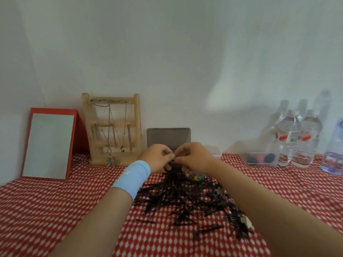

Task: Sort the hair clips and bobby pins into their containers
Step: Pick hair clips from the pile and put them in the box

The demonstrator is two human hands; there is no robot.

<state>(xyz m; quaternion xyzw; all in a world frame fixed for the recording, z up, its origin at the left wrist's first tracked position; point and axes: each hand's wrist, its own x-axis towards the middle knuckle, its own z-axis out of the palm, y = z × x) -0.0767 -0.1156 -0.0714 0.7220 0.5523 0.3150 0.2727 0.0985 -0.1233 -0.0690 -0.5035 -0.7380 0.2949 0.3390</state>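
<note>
Head view: a surface [55, 210] under a red cloth with a white diamond print runs up to a pale wall. On the middle of the cloth lies a broad, loose heap of dark bobby pins [185, 197], spreading from the person's hands towards the near right. A mirror [49, 143] in a red frame leans at the far left. Just right of it stands a wooden jewellery stand [113, 127] hung with chains, a leaf pendant [112, 161] dangling at its foot. Several water bottles [289, 138] stand grouped at the far right. Beside them is a clear plastic tub [261, 158] with dark and red things inside, too blurred to name. Behind the hands a grey box [168, 137] stands by the wall, its lid upright. A small clear container [216, 151] shows just past the right hand.

The left hand [157, 157], with a light blue wristband [132, 178] on its wrist, and the right hand [194, 156] meet over the far end of the heap. The grip of each is closed, thumb and curled fingers pinching dark pins that rise from the heap to the fingertips. A few small coloured hair clips [197, 177] lie in the heap just below the right hand, and a pale clip [246, 221] sits at its near right edge.
</note>
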